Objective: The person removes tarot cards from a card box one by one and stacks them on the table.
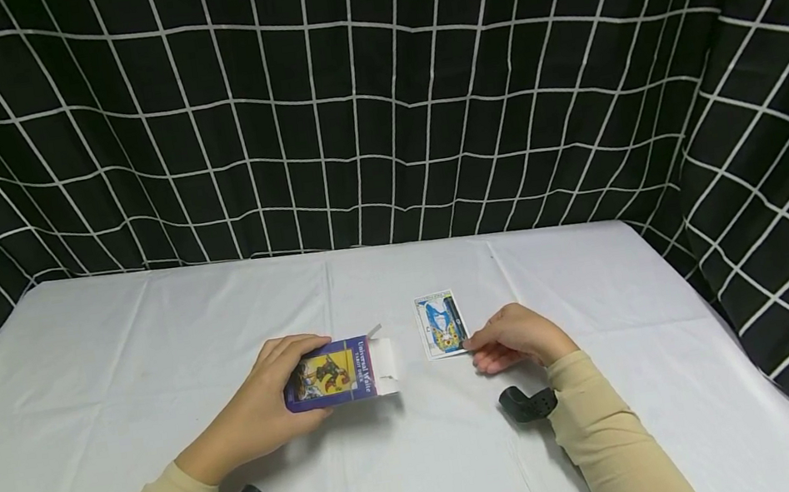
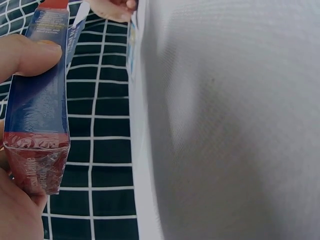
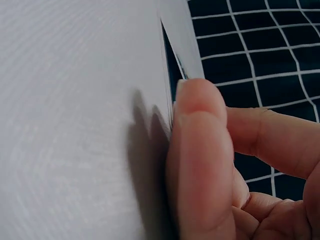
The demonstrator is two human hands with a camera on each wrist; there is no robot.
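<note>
My left hand grips a purple-blue tarot card box from its left side, thumb along one edge and fingers along the other. The box's end flap stands open toward the right. In the left wrist view, the box shows its narrow blue side, a red end and clear wrap, with the thumb pressed on it. To the right, my right hand pinches the near right corner of a tarot card with a blue and yellow picture. Close up in the right wrist view, fingertips are at the card's edge.
A white cloth with fold creases covers the table. Black curtains with a white grid rise behind the table and at both sides. Dark wrist cameras hang at the cuffs of both beige sleeves.
</note>
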